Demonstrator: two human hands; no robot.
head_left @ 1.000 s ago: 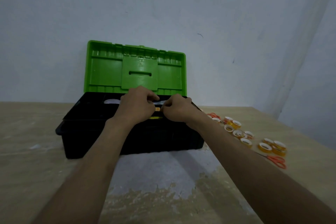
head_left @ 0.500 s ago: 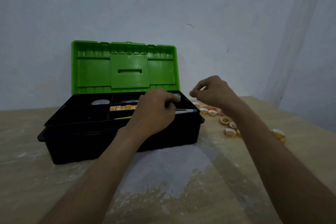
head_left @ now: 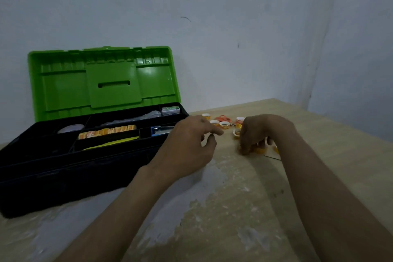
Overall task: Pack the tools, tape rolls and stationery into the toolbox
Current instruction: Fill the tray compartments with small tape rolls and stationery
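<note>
Inside open toolbox (head_left: 63, 168), blue stapler (head_left: 162, 130), green box (head_left: 170, 110), left hand (head_left: 187, 149) relaxed, right hand (head_left: 259, 132) gripping tape rolls (head_left: 260, 150)

Two arms observed, entering from the near edge. Left hand (head_left: 187, 144) and left forearm (head_left: 119, 208): bare, uncovered from fingertips to the frame edge. Right hand (head_left: 257, 132) and right forearm (head_left: 319, 187): likewise bare along the whole visible length. Forearms slender, narrowing at the wrists. Light dim, picture slightly blurred; finer detail of fingers and nails cannot be told
</note>
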